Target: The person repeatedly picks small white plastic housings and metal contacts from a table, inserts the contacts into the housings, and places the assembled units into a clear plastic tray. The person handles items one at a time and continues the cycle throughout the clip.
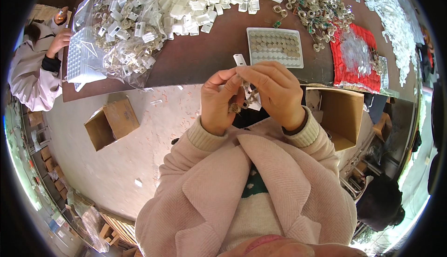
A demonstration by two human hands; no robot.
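Note:
Close to the table's near edge, my two hands meet in front of my chest. A small white plastic casing [239, 60] sticks up between the fingertips, pinched by my left hand [218, 99] and my right hand [278, 91]. Below it, clear and brownish coiled pieces [235, 108] hang at the palms; fingers cover part of them. Just beyond my right hand lies a white tray [252, 57] of round, flat silver discs that look like button cells. A heap of similar white casings [205, 0] spreads over the table's far side.
At the left are a clear bag [156, 38] of casings and a stack of ribbed trays [83, 56]. Coiled parts with green pieces [321, 5], a red bag [342, 73] and white pieces [396, 24] lie right. Cardboard boxes [122, 117] stand below. A co-worker [35, 68] sits left.

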